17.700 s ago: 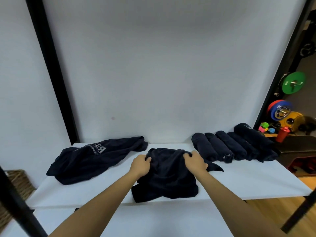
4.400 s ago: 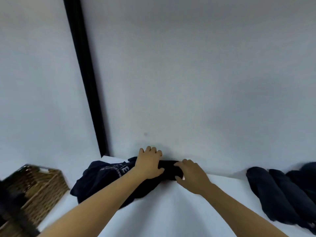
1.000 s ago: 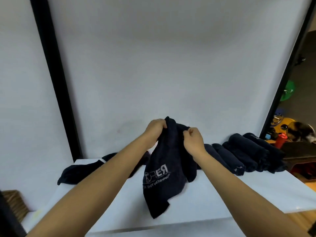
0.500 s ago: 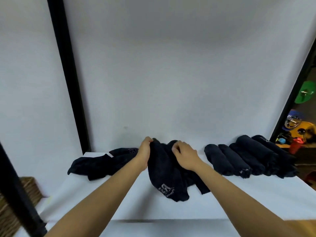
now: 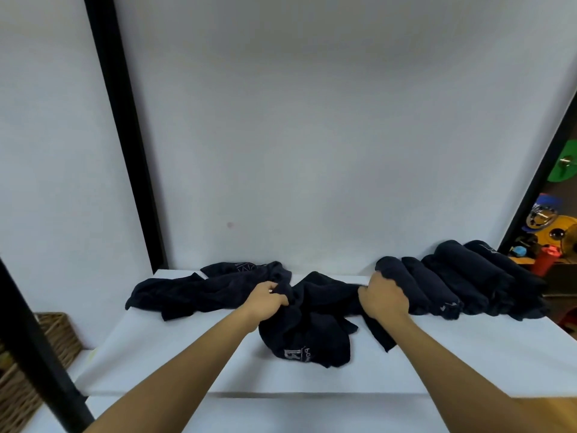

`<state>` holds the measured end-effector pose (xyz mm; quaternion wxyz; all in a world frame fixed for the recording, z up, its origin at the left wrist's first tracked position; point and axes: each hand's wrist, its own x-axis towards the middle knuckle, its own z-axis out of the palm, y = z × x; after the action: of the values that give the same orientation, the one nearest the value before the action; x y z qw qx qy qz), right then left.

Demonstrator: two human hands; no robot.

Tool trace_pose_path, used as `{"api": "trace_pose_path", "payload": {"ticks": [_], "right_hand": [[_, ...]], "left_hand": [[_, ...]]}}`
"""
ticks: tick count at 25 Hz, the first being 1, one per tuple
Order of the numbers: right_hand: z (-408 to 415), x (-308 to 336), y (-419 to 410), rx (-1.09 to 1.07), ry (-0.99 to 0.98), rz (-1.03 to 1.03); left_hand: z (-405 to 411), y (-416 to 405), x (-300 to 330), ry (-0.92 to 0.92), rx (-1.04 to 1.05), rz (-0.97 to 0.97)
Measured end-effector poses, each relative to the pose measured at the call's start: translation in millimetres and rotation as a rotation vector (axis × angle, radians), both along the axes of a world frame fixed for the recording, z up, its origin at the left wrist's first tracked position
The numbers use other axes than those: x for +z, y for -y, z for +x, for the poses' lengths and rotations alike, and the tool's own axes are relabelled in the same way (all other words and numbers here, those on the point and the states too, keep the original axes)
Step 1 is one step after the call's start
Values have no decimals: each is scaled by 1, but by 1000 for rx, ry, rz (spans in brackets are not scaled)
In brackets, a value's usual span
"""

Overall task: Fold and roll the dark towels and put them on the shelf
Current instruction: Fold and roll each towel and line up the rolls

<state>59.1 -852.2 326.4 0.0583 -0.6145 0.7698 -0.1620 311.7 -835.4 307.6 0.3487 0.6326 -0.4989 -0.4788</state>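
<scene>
On the white shelf (image 5: 437, 354), right in front of the person, a dark towel (image 5: 309, 326) lies bunched and crumpled, its printed logo turned toward the near edge. Both hands are clamped on it: the left hand (image 5: 265, 300) has its fingers curled into the cloth at the towel's upper left, and the right hand (image 5: 382, 296) grips the upper right corner, knuckles up. The two hands sit well apart, with the fabric sagging in loose folds between them rather than drawn flat.

To the left, touching the back wall, a second unfolded towel (image 5: 203, 290) sprawls across the shelf. To the right stands a row of rolled towels (image 5: 452, 285), packed side by side — the nearest roll sits just beside the right hand.

My guess is the towel is being spread out for folding, and the risks come from how crowded things are. If the right hand sweeps outward to pull the cloth taut, it could knock the nearest roll and loosen it. The towel's lower flap hangs close to the front edge, so a careless tug might drag it over. And a fold begun while the cloth is this wrinkled would likely give a lumpy, uneven roll — it wants flattening first
</scene>
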Motion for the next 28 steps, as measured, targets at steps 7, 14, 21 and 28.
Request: {"api": "trace_pose_path", "payload": {"ticks": [7, 14, 21, 28], "right_hand": [[13, 69, 46, 329, 313, -459], [29, -40, 35, 343, 153, 238], [39, -52, 18, 272, 350, 470], [33, -4, 11, 108, 1152, 166]], "left_hand": [[11, 11, 6, -214, 150, -35], [23, 16, -46, 326, 57, 81], [4, 18, -38, 611, 0, 32], [-7, 29, -10, -62, 155, -48]]}}
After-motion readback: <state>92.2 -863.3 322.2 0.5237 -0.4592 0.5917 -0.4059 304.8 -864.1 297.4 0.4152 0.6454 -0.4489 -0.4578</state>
